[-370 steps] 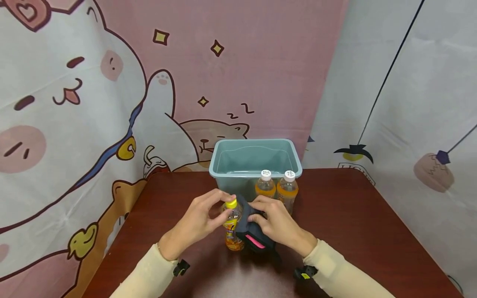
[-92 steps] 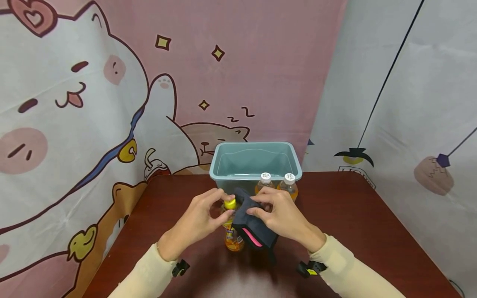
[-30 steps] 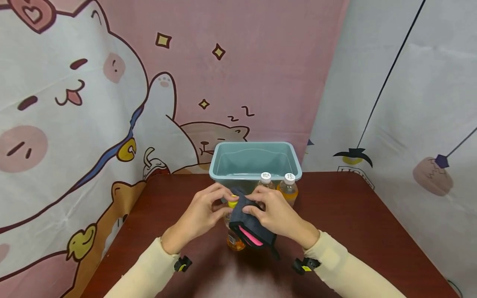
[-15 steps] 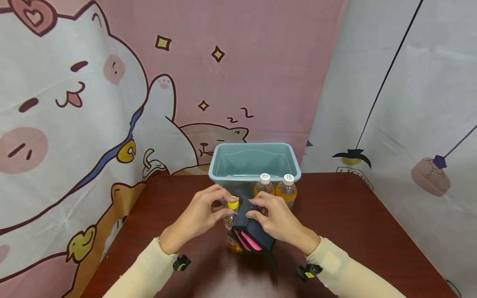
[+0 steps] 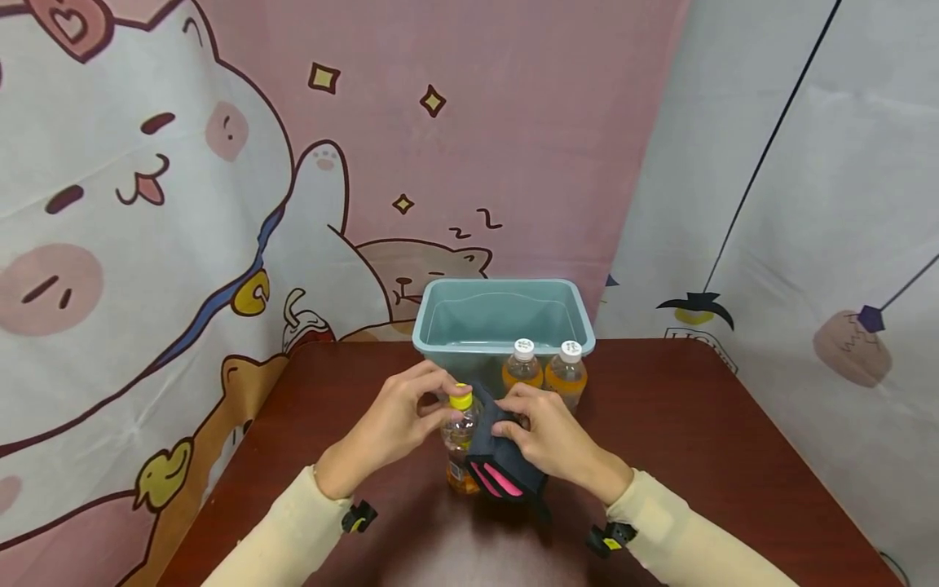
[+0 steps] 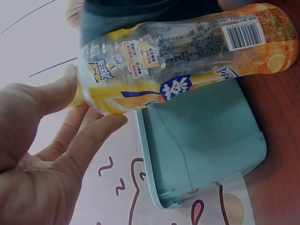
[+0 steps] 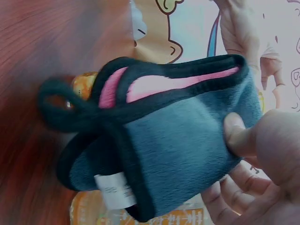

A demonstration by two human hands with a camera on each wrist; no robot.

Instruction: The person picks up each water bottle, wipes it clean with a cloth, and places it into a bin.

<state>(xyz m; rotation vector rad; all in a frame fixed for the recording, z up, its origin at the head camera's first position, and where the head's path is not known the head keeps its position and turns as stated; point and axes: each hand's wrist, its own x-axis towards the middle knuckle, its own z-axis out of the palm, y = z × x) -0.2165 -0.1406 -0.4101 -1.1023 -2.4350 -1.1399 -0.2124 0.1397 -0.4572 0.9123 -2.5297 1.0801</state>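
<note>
My left hand (image 5: 399,420) pinches the yellow cap (image 5: 460,399) of the bottle (image 5: 459,444), which stands upright on the table (image 5: 697,456) just in front of the teal bin (image 5: 503,319). My right hand (image 5: 546,436) grips a folded dark grey cloth (image 5: 499,461) with pink lining, pressed against the bottle's right side. Two white-capped bottles (image 5: 544,372) stand beside the bin's front wall.
</note>
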